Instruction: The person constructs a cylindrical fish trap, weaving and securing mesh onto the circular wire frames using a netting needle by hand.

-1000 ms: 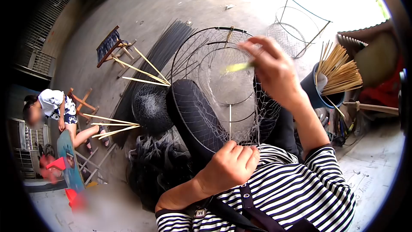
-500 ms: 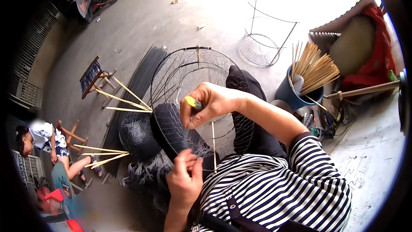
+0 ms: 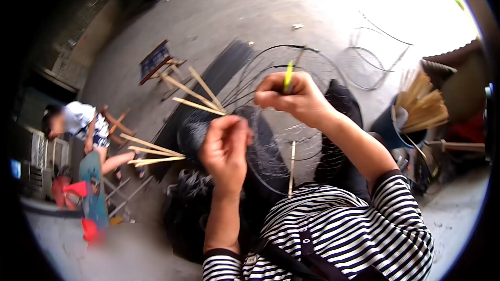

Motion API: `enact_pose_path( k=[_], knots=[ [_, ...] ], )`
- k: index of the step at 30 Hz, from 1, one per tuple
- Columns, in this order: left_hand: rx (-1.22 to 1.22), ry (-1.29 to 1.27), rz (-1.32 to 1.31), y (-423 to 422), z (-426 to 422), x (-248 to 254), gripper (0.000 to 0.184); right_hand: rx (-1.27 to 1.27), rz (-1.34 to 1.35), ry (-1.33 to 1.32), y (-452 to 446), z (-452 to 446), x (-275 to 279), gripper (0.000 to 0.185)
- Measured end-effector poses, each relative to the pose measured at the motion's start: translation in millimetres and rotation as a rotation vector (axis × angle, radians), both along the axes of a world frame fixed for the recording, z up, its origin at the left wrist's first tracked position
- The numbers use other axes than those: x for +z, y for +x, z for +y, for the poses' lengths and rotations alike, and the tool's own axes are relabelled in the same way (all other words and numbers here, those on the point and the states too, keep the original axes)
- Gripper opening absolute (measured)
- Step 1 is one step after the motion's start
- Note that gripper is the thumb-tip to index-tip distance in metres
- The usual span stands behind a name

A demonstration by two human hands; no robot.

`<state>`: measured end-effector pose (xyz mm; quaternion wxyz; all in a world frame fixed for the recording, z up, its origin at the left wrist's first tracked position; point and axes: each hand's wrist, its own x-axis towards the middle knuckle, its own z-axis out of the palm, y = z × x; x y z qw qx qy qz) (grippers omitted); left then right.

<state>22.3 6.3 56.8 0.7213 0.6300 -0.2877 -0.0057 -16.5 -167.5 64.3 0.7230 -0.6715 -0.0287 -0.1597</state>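
Observation:
A round wire-framed net cage (image 3: 307, 48) with thin mesh (image 3: 271, 148) rests across my lap. My right hand (image 3: 297, 99) is over the mesh, closed around a small yellow-green tool (image 3: 288, 74) whose kind I cannot make out; its upper end sticks up above the fingers. To the left of the mesh, my left hand (image 3: 224, 148) is raised with thumb and fingers pinched together. Whether a thread is in that pinch is too fine to see. A pale stick (image 3: 292, 169) stands across the cage near my striped shirt.
Beside my left leg lie dark rods (image 3: 208, 80) and bundles of light sticks (image 3: 156, 152). A blue bucket (image 3: 388, 127) of bamboo sticks stands at right. Another wire frame (image 3: 380, 67) sits on the floor ahead. A person (image 3: 86, 125) sits at left near a folding stool (image 3: 154, 62).
Both hands have risen; the left has moved up beside the right, which still grips the tool, now turned more upright. The view has swung, shifting the scene to the right.

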Motion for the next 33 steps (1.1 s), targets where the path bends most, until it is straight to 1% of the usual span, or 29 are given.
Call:
enact_pose_path(
  k=[1,2,3,5,8,12,15,17,20,21,23,24,27,28,29,31,32,33],
  knots=[
    [-0.026,-0.013,0.048,3,0,-1,0.004,-0.005,0.071,0.049,0,3,3,0.012],
    [-0.080,-0.030,0.069,8,3,-3,0.007,-0.004,0.050,0.068,4,6,0,0.015],
    [-0.076,-0.023,0.102,8,5,-3,0.008,0.007,0.050,0.094,7,10,-3,0.016],
    [-0.124,-0.032,0.117,12,12,-9,0.007,0.017,0.060,0.141,10,13,-9,0.016],
    [-0.085,-0.014,0.148,10,13,-12,0.009,-0.001,0.054,0.211,13,21,-15,0.016],
    [-0.110,0.012,0.188,7,16,-16,0.008,-0.003,0.044,0.295,15,23,-22,0.018],
    [-0.137,0.046,0.197,6,16,-17,0.008,-0.033,0.041,0.262,15,23,-25,0.019],
    [-0.149,0.083,0.193,5,17,-15,0.010,-0.083,0.046,0.236,15,27,-27,0.015],
    [-0.146,-0.047,0.243,8,5,-6,0.016,-0.088,0.047,0.232,14,28,-26,0.015],
    [-0.136,-0.011,0.212,10,2,-6,0.018,-0.078,0.046,0.237,13,28,-25,0.015],
    [-0.117,0.062,0.149,14,-3,-8,0.021,-0.029,0.056,0.178,9,26,-23,0.016],
    [-0.109,0.074,0.160,18,-4,-12,0.017,-0.005,0.060,0.148,8,25,-22,0.017],
    [-0.095,0.085,0.206,14,-4,-10,0.014,-0.030,0.052,0.104,5,24,-24,0.018],
    [-0.126,0.051,0.248,15,-2,-12,0.013,-0.050,0.022,0.022,3,23,-25,0.018],
    [-0.166,-0.008,0.344,17,2,-15,0.013,-0.078,0.020,-0.062,1,19,-24,0.018],
    [-0.245,-0.071,0.413,17,8,-16,0.011,-0.134,0.031,-0.230,-5,7,-18,0.018],
    [-0.398,-0.149,0.383,20,13,-17,0.009,-0.158,0.032,-0.215,-10,2,-13,0.010],
    [-0.511,-0.214,0.454,18,20,-14,0.006,-0.207,-0.057,-0.281,-15,-10,-18,0.005]
  ],
)
